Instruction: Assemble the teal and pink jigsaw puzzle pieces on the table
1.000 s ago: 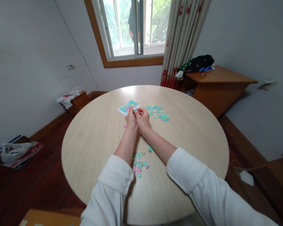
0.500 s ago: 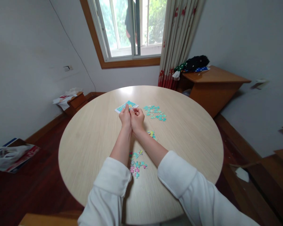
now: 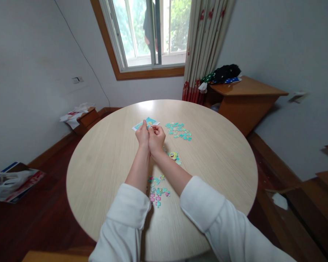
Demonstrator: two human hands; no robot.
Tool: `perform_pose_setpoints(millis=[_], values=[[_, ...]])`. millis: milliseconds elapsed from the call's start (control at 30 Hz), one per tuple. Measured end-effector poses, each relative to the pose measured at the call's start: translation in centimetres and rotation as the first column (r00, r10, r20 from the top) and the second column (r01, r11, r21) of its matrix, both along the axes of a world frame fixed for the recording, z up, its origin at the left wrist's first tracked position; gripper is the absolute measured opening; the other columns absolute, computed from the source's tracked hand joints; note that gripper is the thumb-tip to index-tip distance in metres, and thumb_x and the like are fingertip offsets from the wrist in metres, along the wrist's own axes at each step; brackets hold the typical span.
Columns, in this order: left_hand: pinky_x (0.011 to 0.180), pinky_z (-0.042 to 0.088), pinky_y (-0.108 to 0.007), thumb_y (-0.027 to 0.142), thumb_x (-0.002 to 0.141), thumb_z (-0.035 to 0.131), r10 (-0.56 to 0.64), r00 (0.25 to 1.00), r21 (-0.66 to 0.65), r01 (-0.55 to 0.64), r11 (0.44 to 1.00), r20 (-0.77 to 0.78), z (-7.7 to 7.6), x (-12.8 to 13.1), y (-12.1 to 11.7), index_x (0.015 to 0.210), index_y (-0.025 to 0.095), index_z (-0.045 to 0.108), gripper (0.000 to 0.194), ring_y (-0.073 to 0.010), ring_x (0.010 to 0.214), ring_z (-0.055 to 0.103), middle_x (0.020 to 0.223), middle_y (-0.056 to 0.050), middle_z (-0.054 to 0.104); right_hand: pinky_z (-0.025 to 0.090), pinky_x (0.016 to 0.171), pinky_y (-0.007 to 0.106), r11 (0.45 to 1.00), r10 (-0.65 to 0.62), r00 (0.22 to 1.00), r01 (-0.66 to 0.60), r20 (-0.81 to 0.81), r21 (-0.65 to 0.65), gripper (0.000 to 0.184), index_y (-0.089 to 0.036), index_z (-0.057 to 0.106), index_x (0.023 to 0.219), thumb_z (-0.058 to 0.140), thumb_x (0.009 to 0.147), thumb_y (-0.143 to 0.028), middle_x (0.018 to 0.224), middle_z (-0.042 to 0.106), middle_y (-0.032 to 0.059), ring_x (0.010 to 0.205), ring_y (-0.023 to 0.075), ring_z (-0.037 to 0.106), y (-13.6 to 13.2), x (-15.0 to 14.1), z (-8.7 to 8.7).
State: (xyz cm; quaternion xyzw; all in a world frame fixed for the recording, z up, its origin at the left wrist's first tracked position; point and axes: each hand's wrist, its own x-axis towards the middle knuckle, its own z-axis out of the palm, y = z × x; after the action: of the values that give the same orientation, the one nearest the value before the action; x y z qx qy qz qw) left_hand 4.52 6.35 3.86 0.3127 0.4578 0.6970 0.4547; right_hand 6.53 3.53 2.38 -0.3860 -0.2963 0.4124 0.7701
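Observation:
My left hand (image 3: pixel 142 135) and my right hand (image 3: pixel 156 139) are pressed together above the far half of the table, both with fingers closed. A small puzzle piece (image 3: pixel 149 127) shows between the fingertips, mostly hidden by them. Just beyond lies a picture card (image 3: pixel 152 120) in teal with a white border, partly covered by my hands. Loose teal puzzle pieces (image 3: pixel 179 131) are scattered to the right. A partly joined puzzle section (image 3: pixel 173 155) with a yellow cartoon face lies by my right forearm. More pieces, pink and teal (image 3: pixel 158 198), lie between my forearms.
The round wooden table (image 3: pixel 98 174) stands before a window. At the back right is a brown desk (image 3: pixel 251 87) with dark cloth (image 3: pixel 226 74) on it, beside a curtain (image 3: pixel 203 43). A plastic bag (image 3: pixel 12 180) lies at the left on the floor.
Both hands stay together and have shifted only slightly left in view. More of the yellow-faced puzzle section now shows beside my right forearm.

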Motion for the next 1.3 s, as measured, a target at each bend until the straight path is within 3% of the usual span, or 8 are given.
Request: perform_pose_setpoints(millis=[333, 700, 833, 1100, 1300], values=[[0.049, 0.036, -0.021, 0.061, 0.065, 0.067, -0.029, 0.996, 0.042, 0.032, 0.999, -0.079, -0.1, 0.0, -0.4, 0.053, 0.016, 0.047, 0.050, -0.0079, 0.046, 0.046, 0.048, 0.004, 0.049, 0.051, 0.068, 0.027, 0.998, 0.057, 0.998, -0.057, 0.019, 0.032, 0.017, -0.016, 0.059, 0.082, 0.059, 0.072, -0.030, 0.074, 0.066, 0.0013, 0.069, 0.0141, 0.061, 1.0, 0.7, -0.1], [0.055, 0.037, -0.021, 0.045, 0.074, 0.067, 0.035, 0.972, 0.191, 0.011, 0.982, -0.234, 1.2, 1.7, -1.8, 0.052, 0.015, 0.053, 0.040, -0.0082, 0.054, 0.047, 0.053, 0.003, 0.053, 0.050, 0.073, 0.029, 0.997, -0.051, 0.987, 0.042, 0.152, 0.063, 0.013, -0.017, 0.061, 0.072, 0.050, 0.075, -0.022, 0.075, 0.068, 0.0022, 0.073, 0.0149, 0.061, 2.1, 2.9, 1.5], [0.054, 0.036, -0.022, 0.043, 0.076, 0.066, 0.070, 0.966, 0.224, -0.013, 0.975, -0.250, 2.5, 1.6, -2.1, 0.051, 0.016, 0.050, 0.041, -0.0082, 0.053, 0.045, 0.052, 0.003, 0.051, 0.050, 0.073, 0.029, 0.993, -0.043, 0.984, 0.024, 0.172, 0.113, 0.014, -0.017, 0.062, 0.071, 0.049, 0.076, -0.022, 0.074, 0.067, 0.0020, 0.072, 0.0146, 0.060, 1.8, 2.9, 2.9], [0.055, 0.038, -0.022, 0.052, 0.078, 0.062, 0.154, 0.963, 0.345, -0.071, 0.936, -0.221, 6.9, 1.1, -4.1, 0.055, 0.017, 0.051, 0.043, -0.0092, 0.057, 0.049, 0.054, 0.002, 0.050, 0.049, 0.069, 0.027, 0.968, 0.003, 0.981, -0.052, 0.196, 0.245, 0.015, -0.019, 0.063, 0.073, 0.050, 0.079, -0.024, 0.072, 0.065, 0.0001, 0.070, 0.0123, 0.058, 0.3, 2.2, 7.1], [0.054, 0.037, -0.021, 0.053, 0.078, 0.062, 0.180, 0.967, 0.378, -0.102, 0.920, -0.179, 8.3, 1.1, -5.3, 0.054, 0.017, 0.046, 0.046, -0.0090, 0.058, 0.049, 0.053, 0.003, 0.046, 0.049, 0.071, 0.028, 0.957, 0.021, 0.976, -0.083, 0.216, 0.280, 0.014, -0.020, 0.062, 0.076, 0.053, 0.082, -0.028, 0.075, 0.065, -0.0001, 0.072, 0.0128, 0.058, -0.6, 2.2, 8.3]])
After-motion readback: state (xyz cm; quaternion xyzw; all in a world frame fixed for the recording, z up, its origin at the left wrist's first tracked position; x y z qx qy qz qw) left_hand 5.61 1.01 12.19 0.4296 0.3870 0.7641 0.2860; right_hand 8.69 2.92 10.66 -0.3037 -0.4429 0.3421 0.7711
